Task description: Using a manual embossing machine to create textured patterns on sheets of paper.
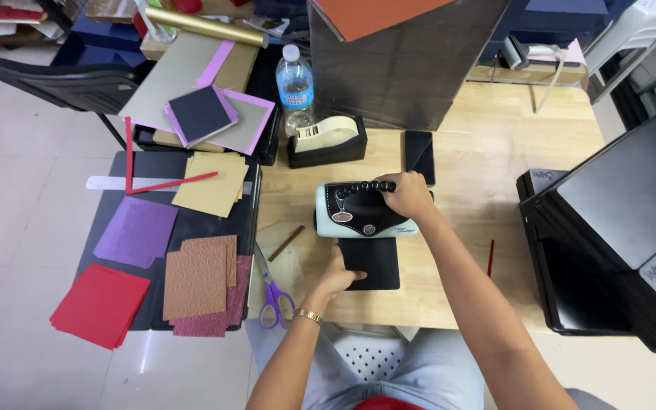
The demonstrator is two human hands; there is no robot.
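A small pale-green and black hand-cranked die-cutting machine (364, 209) sits mid-table on the wooden table (487, 144). The right hand (408, 193) is curled around its crank, while the left hand (337, 275), seemingly flat-fingered, steadies the black cutting plate (377, 262) at the slot. Purple-handled scissors (273, 292) lie nearby.

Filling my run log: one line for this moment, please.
left hand: on black plate | right hand: on machine handle | scissors: idle

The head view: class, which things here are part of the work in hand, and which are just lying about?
In use:
- left hand on the black plate
- right hand on the handle of the pale blue roller machine

Lying about:
- purple scissors
- tape dispenser
- water bottle
- red paper stack
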